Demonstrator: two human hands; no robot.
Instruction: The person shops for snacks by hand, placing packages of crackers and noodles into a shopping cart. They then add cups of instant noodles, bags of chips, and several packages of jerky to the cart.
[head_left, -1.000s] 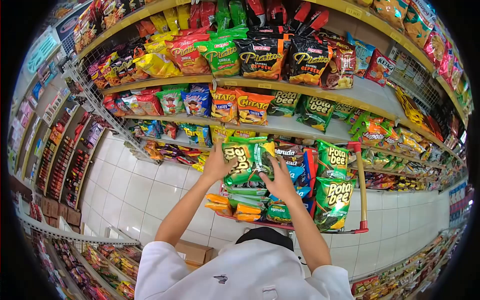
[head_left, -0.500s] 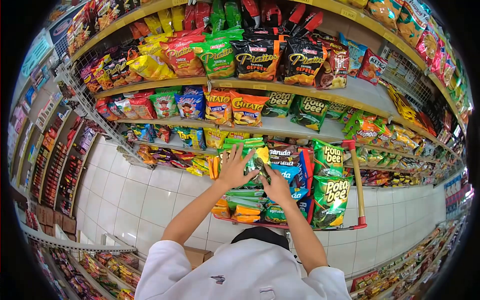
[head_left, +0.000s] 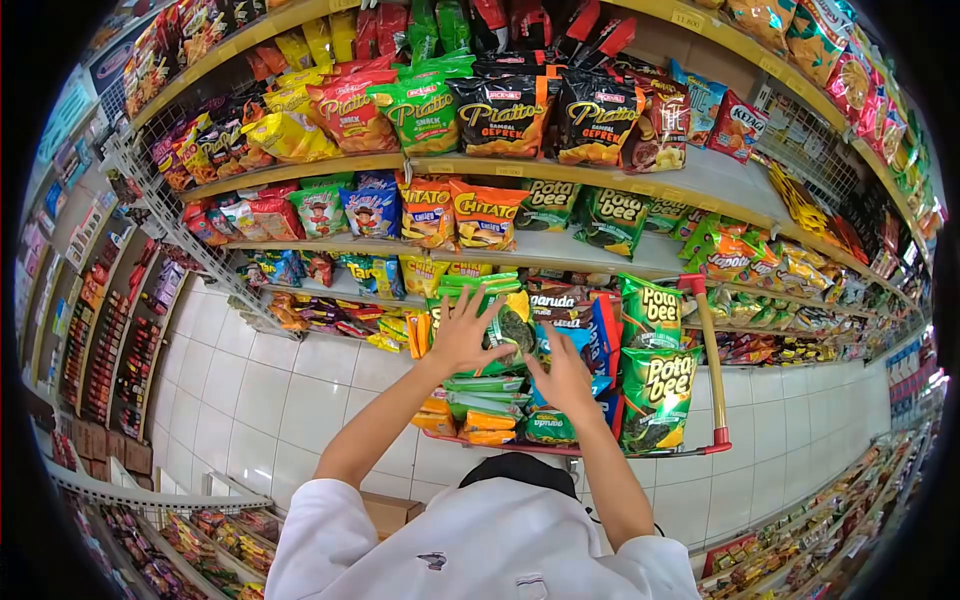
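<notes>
My left hand (head_left: 463,338) lies spread on a green snack bag (head_left: 514,322) at the top of a shopping cart's load, its thumb across the bag's lower part. At the bag's right edge, my right hand (head_left: 562,375) has its fingers stretched out. Blue and brown Garuda packs (head_left: 553,303) lie around its fingertips. Two green Pota Bee bags (head_left: 657,385) stand one behind the other at the cart's right end. Below my left hand are stacked green packs (head_left: 485,385) and orange-ended packs (head_left: 490,428).
The cart's yellow handle (head_left: 712,360) with red corners is on the right. Ahead rises a snack shelf (head_left: 590,178) with black Piattos bags (head_left: 500,115) and orange Chitato bags (head_left: 484,214). White floor tiles (head_left: 300,395) run along both sides; more shelves (head_left: 125,325) stand at left.
My right hand has drawn slightly away from the green bag, showing more of its dark printed picture. My left hand stays spread on it, and the view has shifted a little.
</notes>
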